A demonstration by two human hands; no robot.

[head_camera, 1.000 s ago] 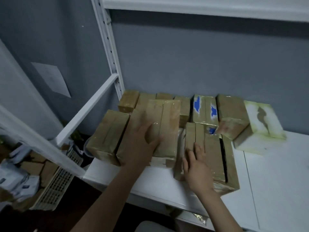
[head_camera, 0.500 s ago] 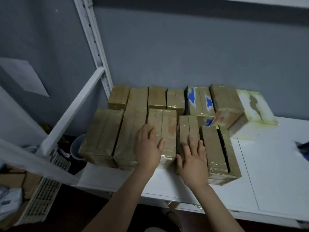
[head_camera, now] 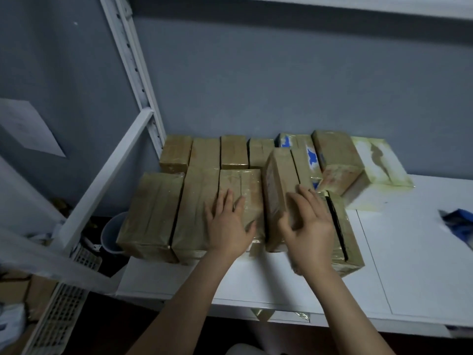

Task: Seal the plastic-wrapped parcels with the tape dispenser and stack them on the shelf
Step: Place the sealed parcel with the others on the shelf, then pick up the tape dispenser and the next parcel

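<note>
The tan, tape-wrapped rectangular parcel stands tilted at centre frame, its far end raised above its neighbours and its near end down on the white shelf board. The right hand lies against its right face, fingers spread and half-curled, thumb towards the near corner; whether the grip has actually closed on it cannot be told. The left hand lies flat and open on top of the adjoining double-width brown parcel, holding nothing, apparently steadying the row.

Judgement on handling: the parcel looks rigid and box-like, holding square edges under the film. The glossy tape skin reads as slippery, so a pinch across the two long faces near mid-length seems safer than a fingertip hold at one end. Weight cannot be judged.

Surroundings: further brown parcels sit packed edge to edge in two rows from left of frame to centre. A blue-and-white printed parcel and a pale yellowish-white wrapped box lie at right, towards the grey wall. A white slotted shelf upright rises at upper left. No tape dispenser is visible.
</note>
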